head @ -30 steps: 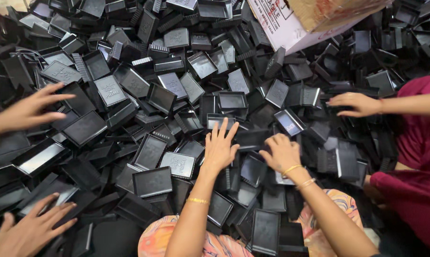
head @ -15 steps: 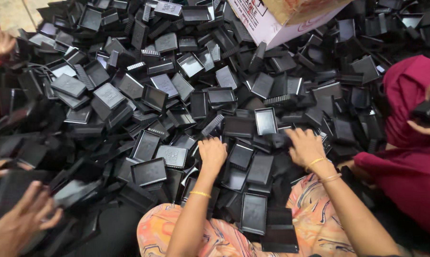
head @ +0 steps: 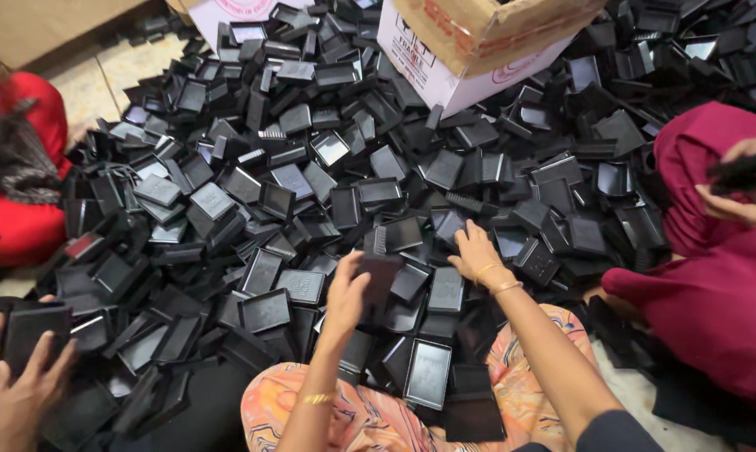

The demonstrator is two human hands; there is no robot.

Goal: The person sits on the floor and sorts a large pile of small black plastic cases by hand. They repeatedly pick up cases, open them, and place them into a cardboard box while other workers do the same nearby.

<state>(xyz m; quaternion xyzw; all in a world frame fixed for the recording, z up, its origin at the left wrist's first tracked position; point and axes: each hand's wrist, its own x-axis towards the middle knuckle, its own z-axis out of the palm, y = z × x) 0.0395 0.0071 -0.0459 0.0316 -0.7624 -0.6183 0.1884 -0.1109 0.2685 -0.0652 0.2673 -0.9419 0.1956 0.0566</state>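
A person seated on the floor [head: 110, 71] worked at a broad heap of black plastic trays [head: 328, 167], knees covered in orange patterned cloth [head: 378, 418]. The left hand [head: 346, 289] was raised just above the pile with its fingers curled round a black tray [head: 381, 269], held upright and tilted. The right hand [head: 476, 251], bangles at the wrist, lay palm down on the heap just to the right, fingers spread and resting on loose trays; whether it had actually gripped one could not be told from where I stood. A white and brown cardboard box [head: 470, 42] stood at the far edge of the heap. At lower left, another worker's hands [head: 14, 377] held a dark tray [head: 30, 331], and a worker in red [head: 26, 167] sat at far left. On the right, a worker in maroon cloth [head: 713, 276] held a dark piece.
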